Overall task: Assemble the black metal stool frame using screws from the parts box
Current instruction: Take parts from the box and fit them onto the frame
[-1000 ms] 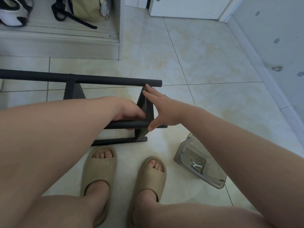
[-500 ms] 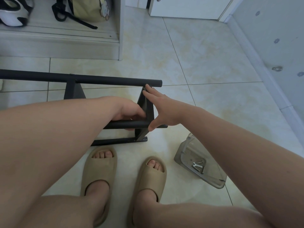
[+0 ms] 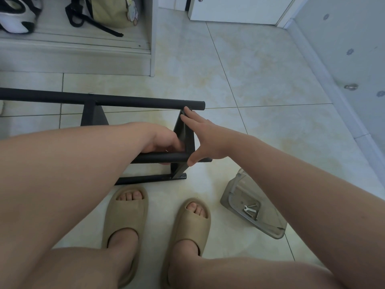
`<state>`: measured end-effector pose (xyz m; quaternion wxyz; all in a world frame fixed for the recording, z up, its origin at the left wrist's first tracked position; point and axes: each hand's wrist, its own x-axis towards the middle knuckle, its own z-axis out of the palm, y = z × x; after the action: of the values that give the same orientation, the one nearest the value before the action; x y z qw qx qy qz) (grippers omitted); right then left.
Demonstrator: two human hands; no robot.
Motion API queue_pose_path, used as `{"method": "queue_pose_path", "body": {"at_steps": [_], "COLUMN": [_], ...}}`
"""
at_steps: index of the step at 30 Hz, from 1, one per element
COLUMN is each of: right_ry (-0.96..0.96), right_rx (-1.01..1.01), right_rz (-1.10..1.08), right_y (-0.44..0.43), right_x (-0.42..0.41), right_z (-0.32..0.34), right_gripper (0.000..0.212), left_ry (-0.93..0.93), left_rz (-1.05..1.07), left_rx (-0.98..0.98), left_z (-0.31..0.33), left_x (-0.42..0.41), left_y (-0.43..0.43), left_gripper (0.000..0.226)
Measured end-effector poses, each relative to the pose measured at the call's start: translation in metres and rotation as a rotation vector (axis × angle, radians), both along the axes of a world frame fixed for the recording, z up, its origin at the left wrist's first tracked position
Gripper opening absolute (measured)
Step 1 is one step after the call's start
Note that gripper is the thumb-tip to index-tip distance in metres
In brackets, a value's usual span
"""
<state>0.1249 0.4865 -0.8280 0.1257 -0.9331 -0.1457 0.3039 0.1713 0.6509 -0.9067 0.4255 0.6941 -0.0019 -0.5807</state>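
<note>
Pale shiny floor tiles point(image 3: 239, 65) everywhere, with a low shelf point(image 3: 73, 57) and a bag point(image 3: 110, 11) up in the far left corner

Lying on its side on those tiles, just past two tan slippers point(image 3: 127, 211): black stool frame point(image 3: 125, 101), made of long round bars with a flat side plate point(image 3: 186, 138) joining them

Right hand point(image 3: 205, 138) spread flat on the outside of that plate, fingers straight, thumb down on the tip of the middle bar point(image 3: 158, 157), pressing and not clutching

Left hand point(image 3: 164, 140) tucked inside the frame on top of the middle bar, fingers curled in toward the plate (hard to tell if pinching a screw or only touching metal)

Same spots for both hands as a second ago, hardly a wiggle, so most likely still busy with this one corner and not ready for the next screw

Clear parts box point(image 3: 235, 190) tipped on the floor beside the right foot, with a tiny wrench point(image 3: 250, 209) inside
</note>
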Motion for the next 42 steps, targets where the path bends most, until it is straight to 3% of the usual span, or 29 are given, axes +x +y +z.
{"method": "queue_pose_path", "body": {"at_steps": [42], "right_ry": [-0.003], "right_rx": [-0.007], "right_rz": [0.0], "right_y": [0.0004], "right_x": [0.0008], "right_z": [-0.0011], "right_gripper": [0.13], "left_ry": [-0.028], "left_rz": [-0.007], "left_rx": [0.042], "left_z": [0.005], "left_x": [-0.0014], "left_y": [-0.0014], "left_gripper": [0.019]}}
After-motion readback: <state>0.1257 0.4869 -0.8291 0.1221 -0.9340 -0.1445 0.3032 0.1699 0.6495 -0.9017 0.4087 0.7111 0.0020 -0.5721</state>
